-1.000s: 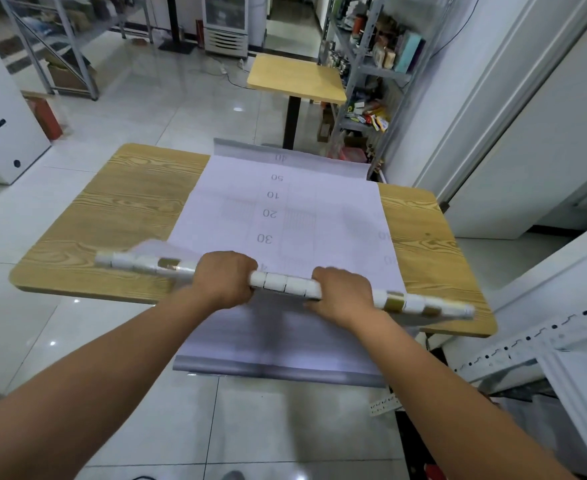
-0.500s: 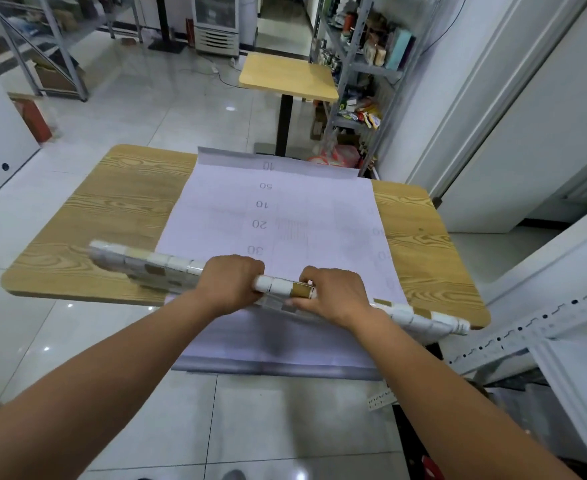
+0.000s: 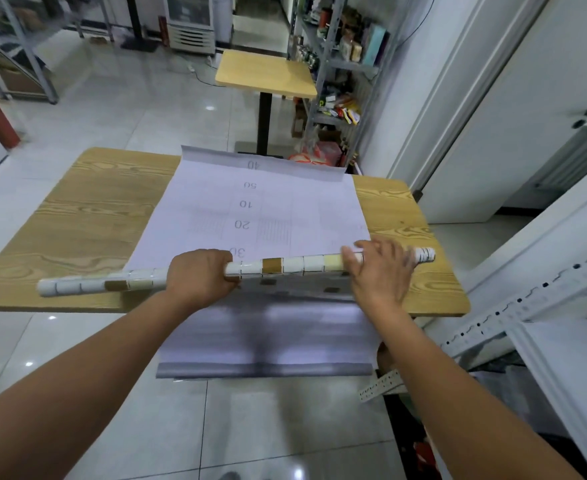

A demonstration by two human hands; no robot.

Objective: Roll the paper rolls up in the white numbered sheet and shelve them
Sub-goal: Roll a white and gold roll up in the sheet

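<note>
A long paper roll (image 3: pixel 285 265) with a white, cream and brown tile pattern lies across the white numbered sheet (image 3: pixel 250 206) near the table's front edge. My left hand (image 3: pixel 200 277) is closed around the roll left of its middle. My right hand (image 3: pixel 380 268) rests on the roll near its right end, fingers spread and pressing on it. The sheet shows the numbers 40, 50, 10, 20, 30 and hangs over the front edge, blurred. The sheet's far end curls up.
The wooden table (image 3: pixel 77 220) carries the sheet. Behind it stands a smaller yellow table (image 3: pixel 268 72). A metal shelf (image 3: pixel 340 64) with goods is at the back right. White perforated shelf rails (image 3: pixel 527 299) are close on my right.
The roll has shifted farther onto the sheet and levelled out. My right hand slid toward the roll's right end and opened its fingers. My left hand kept its grip.
</note>
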